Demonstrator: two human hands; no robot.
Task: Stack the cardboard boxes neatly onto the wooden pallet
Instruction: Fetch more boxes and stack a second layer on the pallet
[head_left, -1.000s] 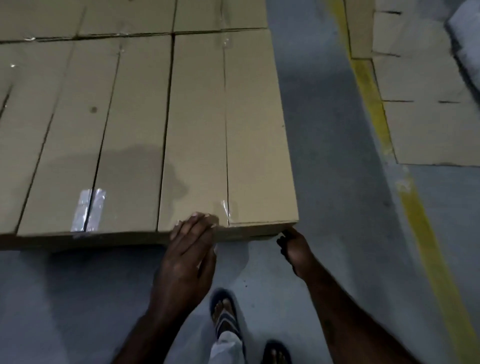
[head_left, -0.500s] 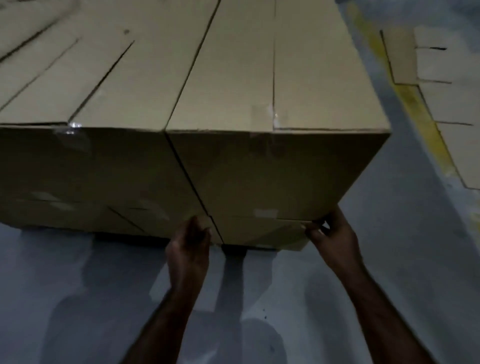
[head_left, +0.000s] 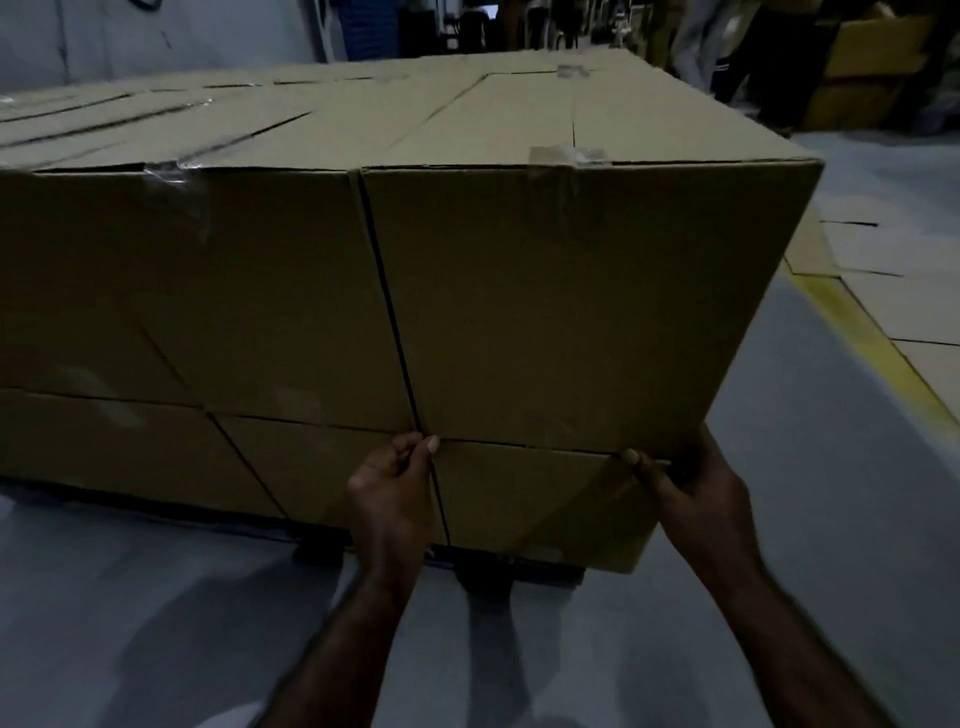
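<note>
Top corner box (head_left: 571, 291), taped shut; both hands' grip at its bottom edge

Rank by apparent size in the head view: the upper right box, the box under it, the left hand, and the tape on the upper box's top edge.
1. Upper right box
2. Lower box, its face partly hidden by both hands
3. Left hand, enlarged by being nearest the camera
4. Tape
</note>
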